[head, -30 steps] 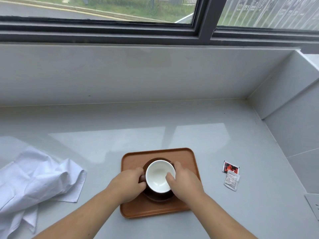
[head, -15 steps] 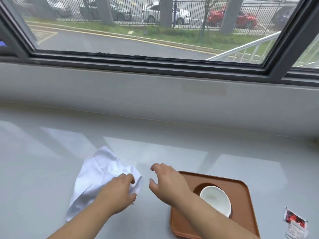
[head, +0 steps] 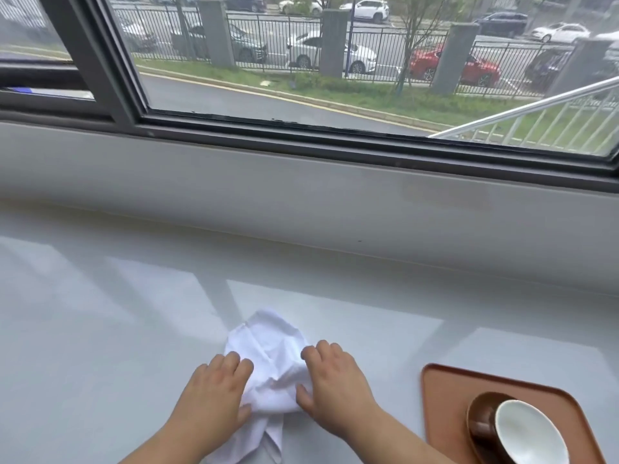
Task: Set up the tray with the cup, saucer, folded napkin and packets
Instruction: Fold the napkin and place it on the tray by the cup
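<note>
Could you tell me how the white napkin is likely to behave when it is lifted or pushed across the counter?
The napkin lies crumpled in soft folds between the left hand and right hand, so it will probably droop when lifted. On the glossy counter, a push would likely bunch it rather than slide it whole.

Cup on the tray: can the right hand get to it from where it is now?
Probably yes. The right hand rests on the napkin, with bare counter between it and the tray. The cup sits open-topped on its saucer; nothing blocks it.
</note>
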`<act>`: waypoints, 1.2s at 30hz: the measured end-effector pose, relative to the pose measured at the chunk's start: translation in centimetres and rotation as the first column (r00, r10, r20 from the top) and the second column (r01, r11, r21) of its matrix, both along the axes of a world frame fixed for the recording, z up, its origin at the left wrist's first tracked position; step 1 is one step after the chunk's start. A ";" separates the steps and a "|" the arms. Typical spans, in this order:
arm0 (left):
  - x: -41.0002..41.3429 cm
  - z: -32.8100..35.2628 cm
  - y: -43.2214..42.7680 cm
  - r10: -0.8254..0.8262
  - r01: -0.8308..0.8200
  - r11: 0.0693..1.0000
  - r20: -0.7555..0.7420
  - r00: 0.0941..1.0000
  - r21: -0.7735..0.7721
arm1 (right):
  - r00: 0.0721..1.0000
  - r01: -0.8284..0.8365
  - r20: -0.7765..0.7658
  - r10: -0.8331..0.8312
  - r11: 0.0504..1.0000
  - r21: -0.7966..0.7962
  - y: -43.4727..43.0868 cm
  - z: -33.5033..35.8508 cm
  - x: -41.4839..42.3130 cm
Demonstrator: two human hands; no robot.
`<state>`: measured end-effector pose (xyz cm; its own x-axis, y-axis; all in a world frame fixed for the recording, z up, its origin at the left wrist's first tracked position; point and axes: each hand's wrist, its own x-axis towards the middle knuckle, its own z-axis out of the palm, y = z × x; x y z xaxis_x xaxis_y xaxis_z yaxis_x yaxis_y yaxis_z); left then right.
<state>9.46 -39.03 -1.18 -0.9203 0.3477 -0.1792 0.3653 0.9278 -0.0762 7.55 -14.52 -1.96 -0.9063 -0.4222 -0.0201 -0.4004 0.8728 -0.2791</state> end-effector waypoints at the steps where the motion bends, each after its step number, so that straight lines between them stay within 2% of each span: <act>1: -0.2 -0.2 -0.6 0.032 -0.031 0.999 0.037 0.999 -0.027 | 1.000 -0.025 -0.014 0.025 1.000 0.002 -0.9 0.2 -0.1; 4: -1.1 -0.3 -2.1 0.192 -0.194 0.981 0.139 0.971 0.001 | 0.994 -0.103 -0.029 0.104 0.994 0.020 -3.5 0.9 -0.5; 7: -2.2 -0.1 -3.1 0.280 -0.299 0.952 0.220 0.935 0.059 | 0.989 -0.145 0.003 0.145 0.989 0.040 -5.3 1.9 -0.9; 13: -4.2 3.4 -3.1 0.245 -0.297 0.914 0.208 0.947 0.274 | 0.984 -0.180 0.009 0.180 0.982 0.049 -7.5 4.2 -2.0; 16: -3.9 3.9 -2.7 0.208 -0.275 0.936 0.286 0.935 0.219 | 0.987 -0.159 0.013 0.158 0.986 0.047 -7.8 5.0 -2.2; 20: -2.4 1.1 -3.2 0.180 -0.188 0.982 0.378 0.908 -0.015 | 0.990 -0.142 0.032 0.140 0.988 0.062 -7.5 4.5 -1.8; 24: -1.4 -0.8 -4.2 0.175 -0.155 0.985 0.373 0.911 -0.081 | 0.988 -0.151 0.051 0.147 0.985 0.082 -7.2 3.9 -1.1; 27: -1.7 -0.6 -4.7 0.227 -0.218 0.974 0.341 0.912 -0.065 | 0.986 -0.158 0.056 0.154 0.983 0.087 -7.4 4.0 -1.0; 30: -2.2 0.4 -4.8 0.243 -0.266 0.963 0.302 0.922 0.036 | 0.984 -0.173 0.054 0.169 0.981 0.091 -8.1 4.4 -1.3; 33: -2.3 0.9 -4.9 0.203 -0.248 0.961 0.293 0.935 0.126 | 0.980 -0.194 0.055 0.189 0.977 0.087 -8.9 4.7 -1.7; 36: -1.8 -0.1 -5.5 0.199 -0.248 0.962 0.332 0.922 0.111 | 0.979 -0.197 0.078 0.190 0.976 0.093 -9.1 4.4 -1.9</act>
<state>7.64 -44.51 -1.27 -0.8817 0.1842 -0.4344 0.1292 0.9797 0.1532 5.64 -23.63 2.43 -0.8028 -0.5819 -0.1297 -0.5472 0.8055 -0.2274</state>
